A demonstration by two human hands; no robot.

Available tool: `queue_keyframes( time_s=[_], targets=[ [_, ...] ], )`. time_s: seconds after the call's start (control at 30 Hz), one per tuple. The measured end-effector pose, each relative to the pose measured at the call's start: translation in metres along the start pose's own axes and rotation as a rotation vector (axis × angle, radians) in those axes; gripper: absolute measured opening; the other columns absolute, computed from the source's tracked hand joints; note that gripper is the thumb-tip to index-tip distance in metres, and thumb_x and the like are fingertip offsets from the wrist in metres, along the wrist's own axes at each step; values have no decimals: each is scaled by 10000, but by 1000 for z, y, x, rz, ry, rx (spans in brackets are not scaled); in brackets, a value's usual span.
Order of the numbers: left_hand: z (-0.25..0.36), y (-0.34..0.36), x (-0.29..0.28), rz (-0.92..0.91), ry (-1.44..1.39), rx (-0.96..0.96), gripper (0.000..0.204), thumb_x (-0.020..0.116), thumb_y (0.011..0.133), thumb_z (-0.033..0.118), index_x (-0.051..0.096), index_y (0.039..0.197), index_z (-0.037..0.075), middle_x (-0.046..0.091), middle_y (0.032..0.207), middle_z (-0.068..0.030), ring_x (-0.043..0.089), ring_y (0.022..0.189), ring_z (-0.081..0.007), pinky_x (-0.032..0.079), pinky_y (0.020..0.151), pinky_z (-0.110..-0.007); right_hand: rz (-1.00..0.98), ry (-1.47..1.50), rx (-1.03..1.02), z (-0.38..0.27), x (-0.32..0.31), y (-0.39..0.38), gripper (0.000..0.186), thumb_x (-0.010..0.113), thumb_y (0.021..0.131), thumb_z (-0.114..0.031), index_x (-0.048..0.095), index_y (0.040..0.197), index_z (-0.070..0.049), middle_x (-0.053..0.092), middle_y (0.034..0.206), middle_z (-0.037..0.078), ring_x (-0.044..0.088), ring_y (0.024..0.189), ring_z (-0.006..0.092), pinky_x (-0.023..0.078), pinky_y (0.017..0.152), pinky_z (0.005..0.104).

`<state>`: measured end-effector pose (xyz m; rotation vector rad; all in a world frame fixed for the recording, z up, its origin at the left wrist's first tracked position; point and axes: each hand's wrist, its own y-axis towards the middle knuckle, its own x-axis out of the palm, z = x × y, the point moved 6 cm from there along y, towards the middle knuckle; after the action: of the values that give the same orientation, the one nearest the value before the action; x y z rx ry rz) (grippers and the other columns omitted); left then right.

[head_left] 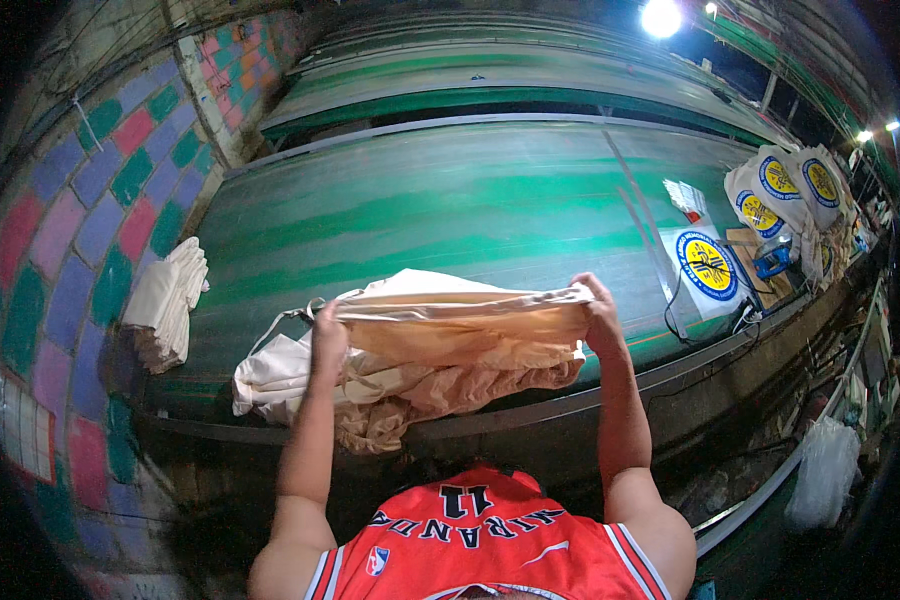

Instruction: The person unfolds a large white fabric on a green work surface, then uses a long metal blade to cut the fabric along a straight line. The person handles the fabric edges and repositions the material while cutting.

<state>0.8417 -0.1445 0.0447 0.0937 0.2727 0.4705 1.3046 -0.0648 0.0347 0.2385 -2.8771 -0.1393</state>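
Note:
A cream cloth bag (460, 338) is stretched wide between my two hands over the near edge of the long green table (430, 215). My left hand (329, 340) is closed on one end of its upper hem, beside a thin strap that loops out to the left. At the other end, my right hand (598, 315) pinches the corner, with the fingertips over the hem. Below the bag lies a crumpled heap of cream cloth (275, 378), partly hidden by the bag and my left forearm.
Folded cream cloths (170, 300) are stacked at the table's left end. To the right are a cloth with a round yellow-and-blue print (705, 268), a blue tool (772, 262) with a cord, and piled printed bags (778, 180). A painted block wall (100, 220) borders the left.

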Motion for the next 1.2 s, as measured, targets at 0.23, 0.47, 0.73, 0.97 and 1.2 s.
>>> queue_keyframes(
  time_s=[0.23, 0.47, 0.73, 0.97, 1.2],
  targets=[
    [-5, -8, -8, -266, -811, -441, 464, 320, 1000, 340, 630, 1191, 52, 666, 1192, -120, 646, 1068, -284, 528, 944, -451, -790, -649, 170, 0, 67, -36, 836, 773, 715, -301, 450, 1417, 17, 599, 1276, 184, 587, 1106, 208, 529, 851, 348],
    [12, -31, -21, -313, -483, -115, 412, 488, 882, 150, 579, 1253, -1, 648, 1219, -126, 617, 1124, -271, 483, 997, -391, -585, -1219, -103, 103, 76, -15, 606, 841, 653, -164, 646, 1224, -114, 663, 1060, 145, 634, 1019, 290, 514, 856, 387],
    [6, -24, -48, -159, 884, 143, 388, 529, 770, -54, 654, 1119, 58, 640, 1115, -264, 623, 1038, -412, 511, 796, -450, -60, -214, -131, 21, 16, 27, 172, 578, 863, -58, 684, 975, 19, 662, 847, 26, 629, 769, 126, 515, 684, 256],
    [-68, 9, -61, -76, -464, -280, 255, 427, 977, 134, 630, 1100, 38, 684, 1063, -153, 664, 957, -290, 539, 782, -408, -127, -226, -12, -1, 35, 21, 154, 580, 847, -42, 617, 997, -37, 589, 780, -19, 544, 718, 70, 464, 622, 235],
    [-33, -54, -35, -791, -473, -229, 757, 872, 687, 256, 534, 1287, -57, 645, 1203, -106, 635, 1050, -248, 507, 919, -362, 78, -423, -260, -25, -5, 36, 233, 560, 815, -29, 641, 1033, -9, 669, 876, 45, 603, 837, 118, 512, 736, 279]
  ],
)
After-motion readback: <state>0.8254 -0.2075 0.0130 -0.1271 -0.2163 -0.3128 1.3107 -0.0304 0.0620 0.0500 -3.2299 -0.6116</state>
